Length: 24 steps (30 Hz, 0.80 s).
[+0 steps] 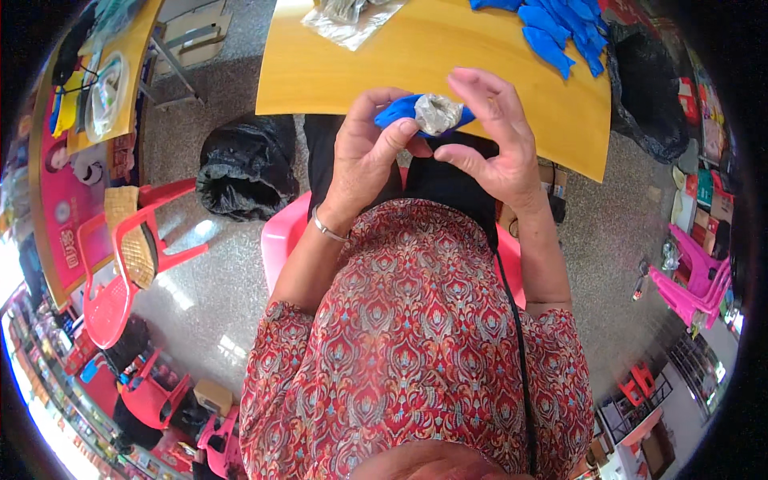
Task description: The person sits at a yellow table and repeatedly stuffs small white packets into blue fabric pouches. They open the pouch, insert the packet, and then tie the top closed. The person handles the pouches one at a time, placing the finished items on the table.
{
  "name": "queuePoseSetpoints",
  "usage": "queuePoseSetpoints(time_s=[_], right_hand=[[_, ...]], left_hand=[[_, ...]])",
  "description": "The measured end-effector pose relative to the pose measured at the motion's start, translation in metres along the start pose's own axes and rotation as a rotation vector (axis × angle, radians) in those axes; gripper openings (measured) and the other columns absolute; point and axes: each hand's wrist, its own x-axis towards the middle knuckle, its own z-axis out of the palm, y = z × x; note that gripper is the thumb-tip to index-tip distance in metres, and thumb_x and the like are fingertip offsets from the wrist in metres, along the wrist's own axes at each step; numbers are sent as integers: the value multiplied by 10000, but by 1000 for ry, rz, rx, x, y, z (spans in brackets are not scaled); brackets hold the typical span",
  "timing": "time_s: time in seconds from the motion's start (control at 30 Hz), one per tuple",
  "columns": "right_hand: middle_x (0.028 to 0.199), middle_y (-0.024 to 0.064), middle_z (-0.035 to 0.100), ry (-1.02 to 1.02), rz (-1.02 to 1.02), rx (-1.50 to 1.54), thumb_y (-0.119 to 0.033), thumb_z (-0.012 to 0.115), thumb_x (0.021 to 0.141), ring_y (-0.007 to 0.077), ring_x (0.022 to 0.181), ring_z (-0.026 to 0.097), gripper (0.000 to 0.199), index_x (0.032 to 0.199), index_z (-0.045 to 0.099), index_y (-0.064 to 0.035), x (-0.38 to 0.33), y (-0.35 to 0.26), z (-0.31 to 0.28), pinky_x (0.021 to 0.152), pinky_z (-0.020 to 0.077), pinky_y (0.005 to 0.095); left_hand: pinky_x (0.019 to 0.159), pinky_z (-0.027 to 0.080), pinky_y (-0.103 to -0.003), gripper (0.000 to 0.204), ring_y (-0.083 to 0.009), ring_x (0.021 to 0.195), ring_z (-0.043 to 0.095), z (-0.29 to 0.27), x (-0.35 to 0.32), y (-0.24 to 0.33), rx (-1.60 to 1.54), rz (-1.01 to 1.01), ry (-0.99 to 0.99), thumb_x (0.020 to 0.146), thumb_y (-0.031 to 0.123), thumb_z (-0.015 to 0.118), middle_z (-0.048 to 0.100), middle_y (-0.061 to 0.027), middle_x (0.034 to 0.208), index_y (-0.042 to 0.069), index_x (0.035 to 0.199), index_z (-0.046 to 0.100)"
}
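Observation:
My left hand (362, 156) grips a small blue, fabric-like piece (395, 112), its thumb on the near side and its fingers behind. A crumpled greyish, film-like wad (438, 114) lies against the middle of that piece; whether it is tucked inside I cannot tell. To the right, my right hand (506, 144) is open, thumb and fingers spread around the piece's right end without closing on it. Both hands are above the near edge of the yellow table (312, 76).
Similar blue pieces (552, 36) are heaped at the table's far right. A clear plastic bag (352, 30) with greyish contents lies at the far edge. Black bags (240, 160) stand on the floor at both sides. A red chair (112, 300) is at left.

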Motion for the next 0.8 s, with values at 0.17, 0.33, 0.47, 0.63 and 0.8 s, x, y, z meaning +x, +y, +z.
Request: queuePoseSetpoints(time_s=[0.17,0.33,0.47,0.63,0.8], right_hand=[[1091,96,581,9,-50,87,-49,782,687,219,935,613,462,1128,647,-76,2,4,14,783,530,305],[990,79,618,82,2,73,-10,766,697,199,848,638,317,998,676,-54,1,1,19,724,544,279],[1003,82,618,58,5,78,-8,767,696,192,860,638,316,995,676,-54,-1,1,20,726,544,279],[1002,80,621,63,-5,58,-23,775,693,193,855,637,307,983,679,-57,-2,-1,15,720,542,274],[999,82,618,13,-8,58,-66,781,705,187,845,636,284,969,679,-57,-1,0,18,705,535,269]], left_hand=[[786,526,-275,338,-153,945,599,-2,-2,3,48,48,-44,907,116,622,602,-122,1102,-13,1190,488],[916,466,-297,318,-171,1064,567,-4,-1,0,168,176,-10,881,75,641,576,-128,1214,-16,1170,544],[911,465,-288,308,-173,1064,570,-8,-2,-5,213,280,50,838,14,667,585,-135,1197,-18,1132,583],[842,495,-283,217,-182,986,608,-8,-2,17,446,249,28,807,-14,680,606,-143,1153,-13,1020,638],[780,510,-266,134,-184,904,627,-7,-3,15,575,290,90,808,-60,649,622,-132,1054,-18,934,631]])
